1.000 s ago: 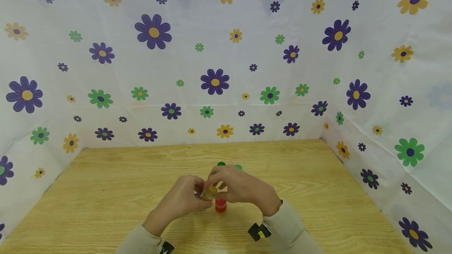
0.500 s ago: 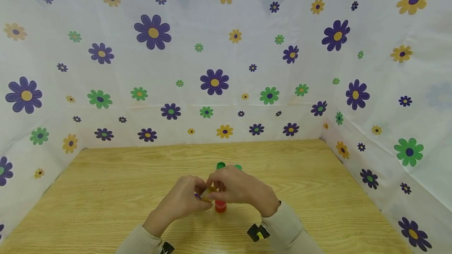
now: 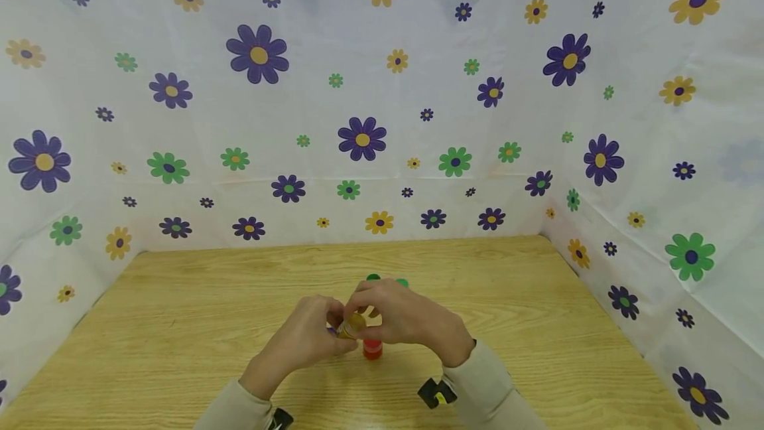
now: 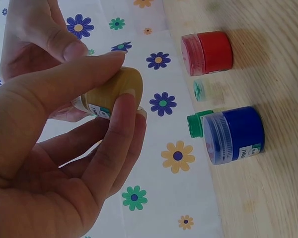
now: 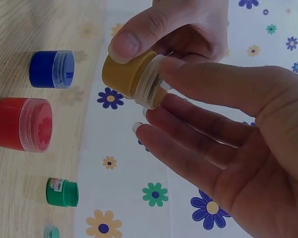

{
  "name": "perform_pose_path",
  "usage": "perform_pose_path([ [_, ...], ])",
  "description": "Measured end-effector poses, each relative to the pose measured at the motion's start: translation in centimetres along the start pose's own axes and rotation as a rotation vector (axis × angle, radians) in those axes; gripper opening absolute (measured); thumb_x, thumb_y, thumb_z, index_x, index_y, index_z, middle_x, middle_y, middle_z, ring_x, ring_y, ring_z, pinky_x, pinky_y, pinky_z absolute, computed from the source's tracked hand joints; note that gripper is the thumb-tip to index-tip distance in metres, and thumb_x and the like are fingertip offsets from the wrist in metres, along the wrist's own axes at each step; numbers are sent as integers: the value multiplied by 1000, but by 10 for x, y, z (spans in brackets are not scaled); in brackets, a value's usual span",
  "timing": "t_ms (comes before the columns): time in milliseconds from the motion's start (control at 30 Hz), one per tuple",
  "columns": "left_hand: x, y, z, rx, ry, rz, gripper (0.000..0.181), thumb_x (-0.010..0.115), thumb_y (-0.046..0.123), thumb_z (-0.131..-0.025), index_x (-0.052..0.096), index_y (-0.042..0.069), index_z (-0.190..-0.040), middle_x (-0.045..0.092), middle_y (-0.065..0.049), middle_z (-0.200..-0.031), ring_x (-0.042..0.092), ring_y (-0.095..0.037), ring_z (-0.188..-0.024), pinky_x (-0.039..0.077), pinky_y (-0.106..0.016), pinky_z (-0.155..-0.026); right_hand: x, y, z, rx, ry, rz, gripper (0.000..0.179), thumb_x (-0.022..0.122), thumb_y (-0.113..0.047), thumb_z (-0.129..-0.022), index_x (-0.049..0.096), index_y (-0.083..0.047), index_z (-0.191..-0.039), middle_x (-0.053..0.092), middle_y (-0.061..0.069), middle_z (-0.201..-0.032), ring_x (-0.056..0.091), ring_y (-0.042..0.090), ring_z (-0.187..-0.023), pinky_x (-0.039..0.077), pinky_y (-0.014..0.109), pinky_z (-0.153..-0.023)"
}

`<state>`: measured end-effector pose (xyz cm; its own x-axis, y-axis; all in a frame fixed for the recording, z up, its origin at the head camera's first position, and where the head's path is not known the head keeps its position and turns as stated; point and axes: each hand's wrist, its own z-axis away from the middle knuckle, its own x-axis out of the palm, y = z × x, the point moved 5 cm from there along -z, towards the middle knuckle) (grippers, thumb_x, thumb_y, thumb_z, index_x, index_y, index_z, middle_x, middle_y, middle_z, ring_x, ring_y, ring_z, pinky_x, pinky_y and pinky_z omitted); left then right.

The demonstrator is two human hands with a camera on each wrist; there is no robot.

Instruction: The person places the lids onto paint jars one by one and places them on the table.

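Note:
My left hand grips a mustard-yellow paint jar by its body, thumb on one side and fingers on the other. The jar is tilted, held above the table. At its clear ribbed lid is my right hand, pinching the lid between thumb and fingers. The lid appears to be on the jar. Just below the hands in the head view stands a red paint jar with a clear lid. A blue paint jar, also lidded, is mostly hidden by my left hand in the head view.
Behind my hands on the wooden table stands a small green jar with no lid seen on it. A small green cap lies near it. Flower-printed cloth rises at the back and sides.
My right fingers closed further over the lid half a second ago, then shifted back so more of the lid shows. The left hand keeps its grip on the jar.

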<state>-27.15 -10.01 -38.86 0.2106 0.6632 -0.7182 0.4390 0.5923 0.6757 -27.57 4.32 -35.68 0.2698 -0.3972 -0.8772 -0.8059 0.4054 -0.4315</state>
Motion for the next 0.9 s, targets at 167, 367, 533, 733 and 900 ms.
perform_pose_path([
  [167,0,-1,0,9,7,-9,17,90,12,-76,77,9,-86,73,4,-76,63,-3,-69,53,-20,-62,1,1,-1,10,-3,10,19,80,-9,-89,76,-8,-107,72,5,-106,69,12,-95,57,18,-82],
  [367,1,0,-1,10,5,-17,16,89,12,-76,77,8,-87,73,4,-76,62,-4,-69,52,-20,-61,1,3,-2,41,14,34,15,78,-13,-92,76,-7,-106,76,4,-99,66,11,-84,56,17,-76],
  [533,1,0,-1,17,6,-29,14,88,11,-77,77,10,-85,72,6,-75,59,-3,-67,50,-20,-60,1,4,-3,45,20,40,19,76,-18,-94,76,-4,-107,77,4,-97,66,9,-80,52,13,-72],
  [733,0,0,0,6,14,-26,15,88,11,-76,76,9,-86,73,4,-77,61,-4,-69,51,-20,-60,1,3,-2,40,1,19,23,74,-17,-96,73,-5,-116,77,6,-113,72,16,-94,59,22,-80],
  [900,-1,0,0,1,18,-21,17,88,10,-76,76,8,-88,73,3,-78,63,-5,-70,52,-20,-60,0,2,-2,9,4,19,23,75,-11,-94,74,-6,-116,76,6,-113,71,18,-98,57,16,-79],
])
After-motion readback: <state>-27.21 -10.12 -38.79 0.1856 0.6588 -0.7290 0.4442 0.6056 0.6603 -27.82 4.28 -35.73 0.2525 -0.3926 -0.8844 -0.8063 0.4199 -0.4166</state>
